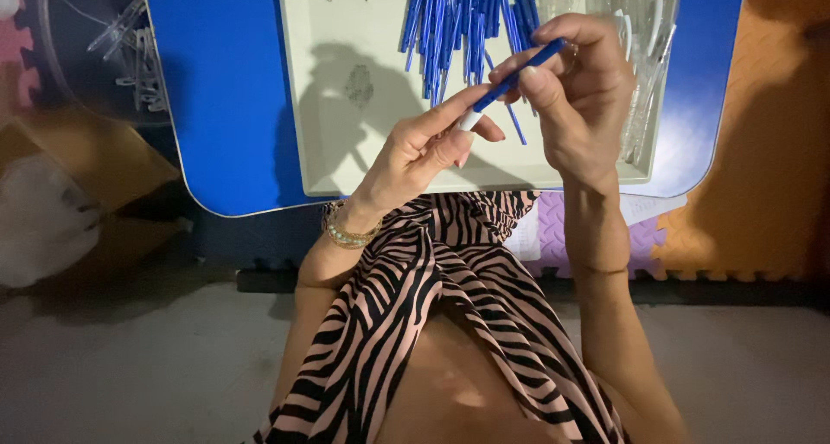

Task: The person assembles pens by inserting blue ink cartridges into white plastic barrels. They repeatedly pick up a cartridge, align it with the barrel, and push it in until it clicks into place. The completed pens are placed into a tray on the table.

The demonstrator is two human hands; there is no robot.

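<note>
Blue table [220, 98], grey floor [130, 366] (dim light).

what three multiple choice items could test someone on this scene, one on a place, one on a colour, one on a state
1. Where does the pile of blue pen parts lie?
A. in the pale tray
B. on the grey floor
C. in the person's lap

2. What colour is the tip of the pen piece held between the hands?
A. red
B. white
C. black

3. How is that pen piece held?
A. lying loose in the tray
C. by one hand alone
B. by both hands, one at each end

Answers:
1. A, the blue pieces are heaped at the tray's far side.
2. B, the end at the left hand is white and the shaft blue.
3. B, the left hand pinches the white end and the right hand grips the blue end.
</note>
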